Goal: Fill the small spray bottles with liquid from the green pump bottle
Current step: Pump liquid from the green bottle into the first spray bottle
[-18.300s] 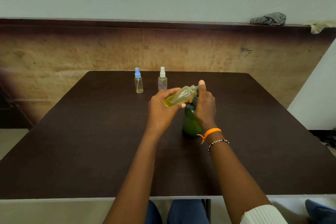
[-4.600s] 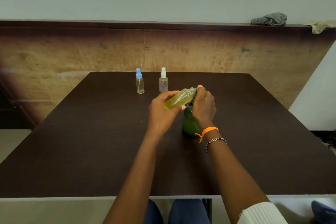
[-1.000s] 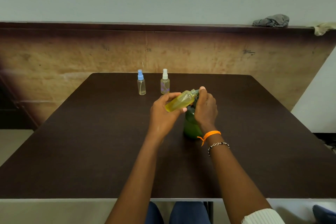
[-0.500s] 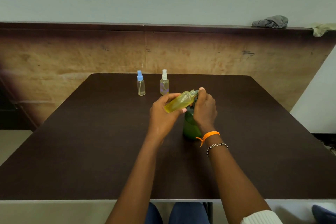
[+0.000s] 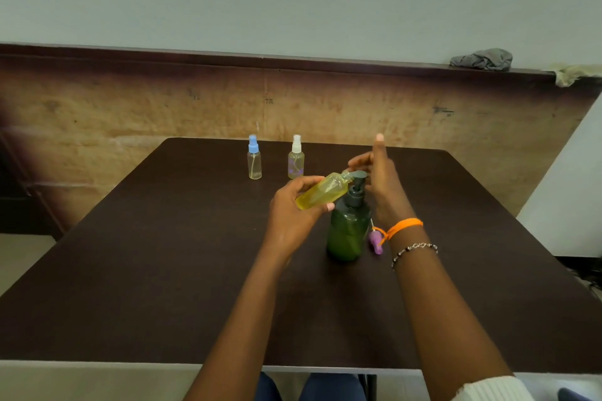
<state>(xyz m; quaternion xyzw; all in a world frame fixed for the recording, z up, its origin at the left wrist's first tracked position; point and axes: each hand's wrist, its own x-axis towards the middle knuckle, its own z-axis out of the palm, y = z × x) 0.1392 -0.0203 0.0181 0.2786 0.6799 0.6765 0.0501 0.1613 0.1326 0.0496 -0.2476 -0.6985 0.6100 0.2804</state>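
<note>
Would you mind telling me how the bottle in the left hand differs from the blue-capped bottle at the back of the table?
The held bottle is tilted, while the blue-capped bottle stands upright. The held one has no cap, and its open neck sits at the green pump bottle nozzle; the other is capped. The held one looks full of yellow liquid; the other looks paler. Both are small and clear.

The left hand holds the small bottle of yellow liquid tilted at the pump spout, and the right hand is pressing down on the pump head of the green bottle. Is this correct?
Not quite. In the head view the right hand is lifted off the dark pump head of the green plastic pump bottle, fingers straight. The left hand does hold the small clear bottle of yellow liquid tilted at the spout.
</note>
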